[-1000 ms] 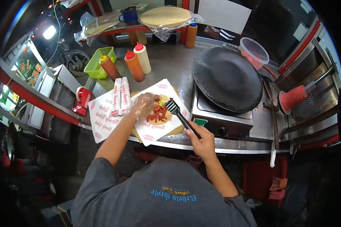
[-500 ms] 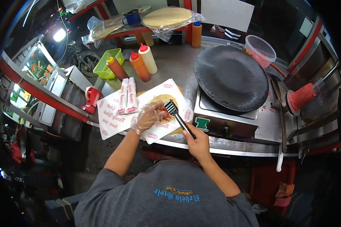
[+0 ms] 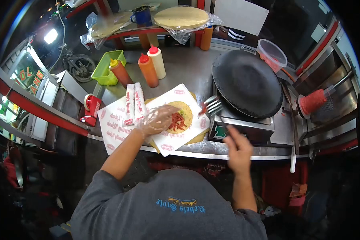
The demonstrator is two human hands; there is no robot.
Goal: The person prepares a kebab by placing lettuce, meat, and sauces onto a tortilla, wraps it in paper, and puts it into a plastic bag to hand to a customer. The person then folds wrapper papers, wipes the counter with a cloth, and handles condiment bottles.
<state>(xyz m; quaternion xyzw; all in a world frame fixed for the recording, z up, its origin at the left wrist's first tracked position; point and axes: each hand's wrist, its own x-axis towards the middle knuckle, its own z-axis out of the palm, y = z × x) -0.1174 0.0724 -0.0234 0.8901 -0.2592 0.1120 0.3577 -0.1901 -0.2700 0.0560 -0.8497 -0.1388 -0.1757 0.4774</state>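
My left hand (image 3: pixel 158 121), in a clear plastic glove, reaches over the left edge of a round flatbread (image 3: pixel 185 110). Its fingers stretch out flat beside the filling and grip nothing that I can see. Shredded reddish meat (image 3: pixel 179 122) and some green bits lie on the bread, which rests on white printed wrapping paper (image 3: pixel 164 146). To the right, my bare right hand (image 3: pixel 239 150) is closed around the dark handle of a slotted spatula (image 3: pixel 214 106). The spatula's metal head is blurred by motion, just left of the stove.
Two wrapped rolls (image 3: pixel 134 104) lie left of the bread. Behind stand sauce bottles (image 3: pixel 149 72) and a green basket (image 3: pixel 108 72). A large black pan (image 3: pixel 248 84) sits on the stove (image 3: pixel 244 132). A long knife (image 3: pixel 293 160) and skewered meat (image 3: pixel 313 102) are at the right.
My right hand has swung the spatula right, away from the bread toward the stove. My left hand has shifted slightly left, uncovering the meat on the bread.
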